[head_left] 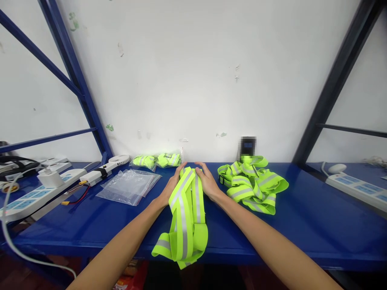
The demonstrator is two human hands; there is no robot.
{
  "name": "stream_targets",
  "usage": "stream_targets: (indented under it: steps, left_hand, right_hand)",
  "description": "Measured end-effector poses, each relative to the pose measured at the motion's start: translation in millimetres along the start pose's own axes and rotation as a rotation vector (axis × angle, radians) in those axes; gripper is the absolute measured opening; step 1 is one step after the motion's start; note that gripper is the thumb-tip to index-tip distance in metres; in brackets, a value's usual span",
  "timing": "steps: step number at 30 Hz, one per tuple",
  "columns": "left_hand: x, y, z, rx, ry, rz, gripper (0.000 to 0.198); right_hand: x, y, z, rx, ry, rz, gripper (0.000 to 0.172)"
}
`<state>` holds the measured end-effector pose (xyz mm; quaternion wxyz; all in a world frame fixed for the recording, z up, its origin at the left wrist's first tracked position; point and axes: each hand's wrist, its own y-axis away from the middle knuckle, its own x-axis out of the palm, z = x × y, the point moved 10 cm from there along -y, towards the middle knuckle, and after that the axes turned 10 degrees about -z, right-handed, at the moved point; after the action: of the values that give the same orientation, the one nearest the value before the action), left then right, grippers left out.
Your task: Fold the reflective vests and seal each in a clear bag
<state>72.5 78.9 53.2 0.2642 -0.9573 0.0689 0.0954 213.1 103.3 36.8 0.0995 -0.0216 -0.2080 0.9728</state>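
Observation:
Between my two hands is a bundle of neon yellow reflective safety straps (184, 217) with silver stripes. Its lower loops hang over the front edge of the blue table (317, 233). My left hand (173, 184) grips the bundle's upper left side, its fingertips partly hidden by the straps. From the right, my right hand (208, 180) holds the top, thumb against the fabric and fingers pointing to the wall. A loose heap of similar straps (254, 185), with a black buckle on its left side, lies just right of my right hand.
Clear plastic bags (129, 186) lie flat at left. Two bagged strap bundles (157, 160) sit against the wall. Farther left are a white handheld fan (119, 159), a power strip (42, 195) and cables. A blurred black device (248, 146) stands behind the heap; another power strip (359, 189) is at right.

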Motion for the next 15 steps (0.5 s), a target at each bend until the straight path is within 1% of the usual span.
stream_targets:
  steps: [3, 4, 6, 9, 11, 13, 15]
  left_hand:
    - [9.2, -1.2, -8.5, 0.056, 0.001, 0.095, 0.046]
    - [11.7, -2.2, -8.0, 0.046, 0.013, 0.117, 0.039]
    - [14.6, -4.7, -2.6, -0.015, 0.081, 0.13, 0.032]
    - [19.1, -3.7, 7.2, -0.136, 0.233, 0.143, 0.034]
    - [22.7, 1.5, 11.4, -0.2, 0.226, 0.179, 0.034]
    - [26.2, 8.2, 8.3, -0.186, 0.122, 0.247, 0.038]
    - [29.1, 13.7, 0.4, -0.117, 0.011, 0.318, 0.053]
  right_hand:
    - [4.9, -0.1, -11.7, 0.106, -0.109, 0.006, 0.031]
    - [5.3, -0.3, -15.6, 0.14, -0.142, -0.006, 0.031]
    - [4.0, -1.3, -23.2, 0.194, -0.181, -0.047, 0.031]
    - [-1.8, -3.9, -32.0, 0.22, -0.163, -0.114, 0.031]
    - [-5.3, -4.7, -38.0, 0.249, -0.163, -0.145, 0.03]
    - [-6.3, -3.4, -45.6, 0.327, -0.208, -0.152, 0.028]
    - [-3.6, 0.2, -52.5, 0.438, -0.263, -0.123, 0.025]
